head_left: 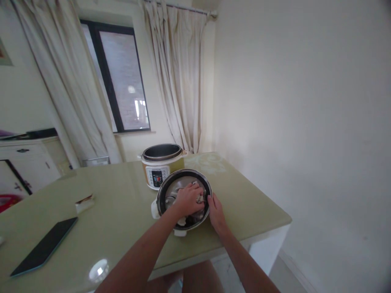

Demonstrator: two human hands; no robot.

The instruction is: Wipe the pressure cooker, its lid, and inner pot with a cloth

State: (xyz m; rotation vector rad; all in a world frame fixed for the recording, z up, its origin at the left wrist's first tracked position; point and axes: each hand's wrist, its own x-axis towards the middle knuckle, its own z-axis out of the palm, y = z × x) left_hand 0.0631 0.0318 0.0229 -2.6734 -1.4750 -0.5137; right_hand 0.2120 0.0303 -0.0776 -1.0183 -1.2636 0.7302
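Note:
The round pressure cooker lid (171,188) is tilted up on the table with its inner side facing me. My left hand (190,199) is inside it, fingers curled and pressing a crumpled whitish cloth (200,199) against the metal. Most of the cloth is hidden under the fingers, and its exact kind is hard to make out. At the lid's right rim, my right hand (216,209) grips the edge. Just behind the lid stands the electric pressure cooker (163,167), its top uncovered and its control panel toward me.
A dark flat tablet-like slab (45,245) lies on the pale green table (122,215) at the left. Beyond it is a small white packet (84,203). The table's right edge runs near a bare wall (305,122). Curtains (177,73) hang at the back.

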